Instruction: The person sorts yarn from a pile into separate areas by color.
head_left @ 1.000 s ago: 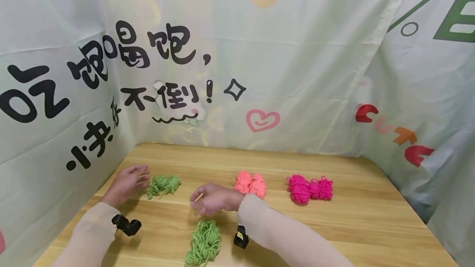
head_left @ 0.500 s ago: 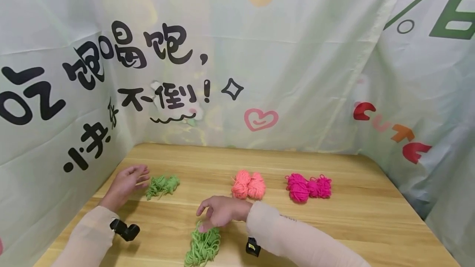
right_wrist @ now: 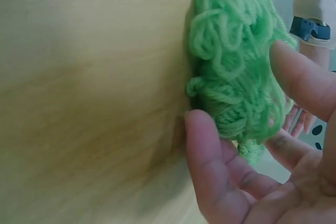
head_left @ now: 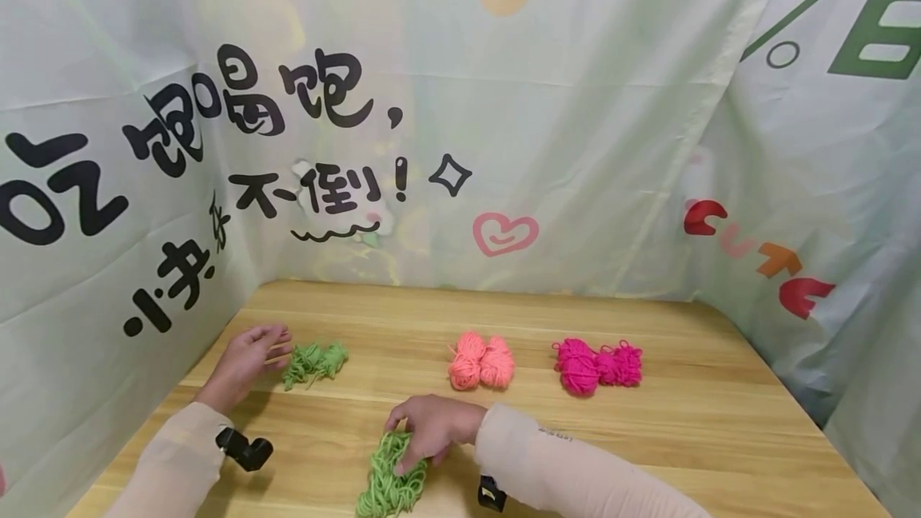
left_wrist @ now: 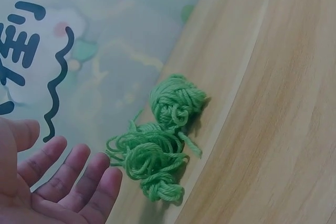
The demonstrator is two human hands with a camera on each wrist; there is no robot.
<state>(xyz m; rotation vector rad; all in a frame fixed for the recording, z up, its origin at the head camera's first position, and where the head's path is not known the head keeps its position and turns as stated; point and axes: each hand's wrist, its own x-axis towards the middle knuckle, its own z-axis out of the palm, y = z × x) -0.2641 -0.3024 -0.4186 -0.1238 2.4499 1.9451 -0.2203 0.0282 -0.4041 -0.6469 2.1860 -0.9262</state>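
In the head view, a loose green yarn bundle (head_left: 384, 486) lies at the table's near middle. My right hand (head_left: 435, 424) is over its far right end, thumb across the top. The right wrist view shows the fingers (right_wrist: 205, 153) spread around the end of this bundle (right_wrist: 236, 51), not closed tightly on it. A second, smaller green yarn bundle (head_left: 316, 363) lies at the far left. Beside it my left hand (head_left: 245, 360) is held with relaxed fingers and nothing in it. In the left wrist view, its fingertips come right up to that yarn (left_wrist: 149, 150).
Coral yarn (head_left: 480, 360) and magenta yarn (head_left: 597, 366) lie farther back on the wooden table (head_left: 647, 438). A printed cloth (head_left: 576, 142) hangs behind the table and along both sides. Each wrist carries a small black camera (head_left: 245, 449).
My right hand has come down toward the person and slightly right, from beyond the near green yarn onto its far end. The left hand has stayed beside the other green yarn.
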